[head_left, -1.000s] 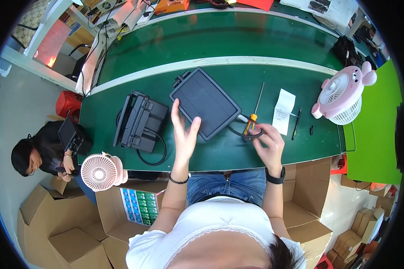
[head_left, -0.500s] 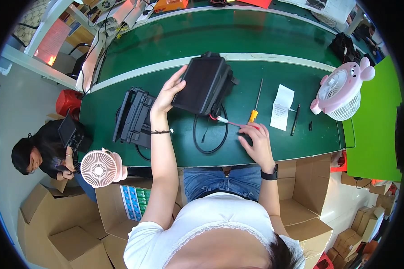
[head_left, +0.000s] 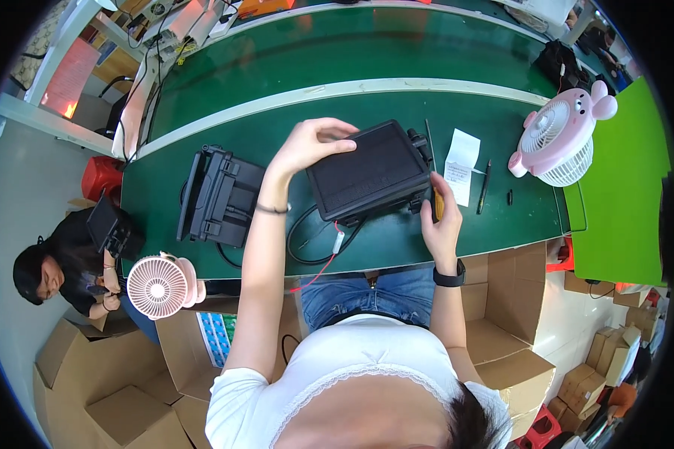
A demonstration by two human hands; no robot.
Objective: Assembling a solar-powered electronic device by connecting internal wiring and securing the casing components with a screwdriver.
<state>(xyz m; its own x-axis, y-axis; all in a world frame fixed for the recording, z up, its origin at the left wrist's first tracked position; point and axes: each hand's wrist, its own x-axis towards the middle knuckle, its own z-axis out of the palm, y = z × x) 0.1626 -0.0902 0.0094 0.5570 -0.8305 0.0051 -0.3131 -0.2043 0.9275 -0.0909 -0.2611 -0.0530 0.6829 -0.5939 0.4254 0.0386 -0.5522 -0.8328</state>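
A black hard case (head_left: 378,168), lid up, is tilted above the green bench between my two hands. My left hand (head_left: 316,146) grips its far left corner, thumb on the lid. At the right side, by the latches, my right hand (head_left: 445,224) has its fingers and thumb around the case's edge. The yellow screwdriver handle (head_left: 439,203) shows between that thumb and fingers; whether they touch it I cannot tell. From the case's near side hangs a red wire (head_left: 322,271) with a white connector (head_left: 338,242). A black cable (head_left: 296,253) loops on the bench beneath.
A second black case (head_left: 225,198) stands open at left, near a pink fan (head_left: 159,286). To the right lie a paper slip (head_left: 460,168), a black pen (head_left: 484,187) and a pink rabbit-shaped fan (head_left: 558,138). A co-worker (head_left: 60,262) sits at far left. Cardboard boxes (head_left: 135,408) flank me.
The black case has turned lid-up and shifted right and nearer. My right hand has let go of the red wire and moved to the case's side. The wire now hangs over the bench edge.
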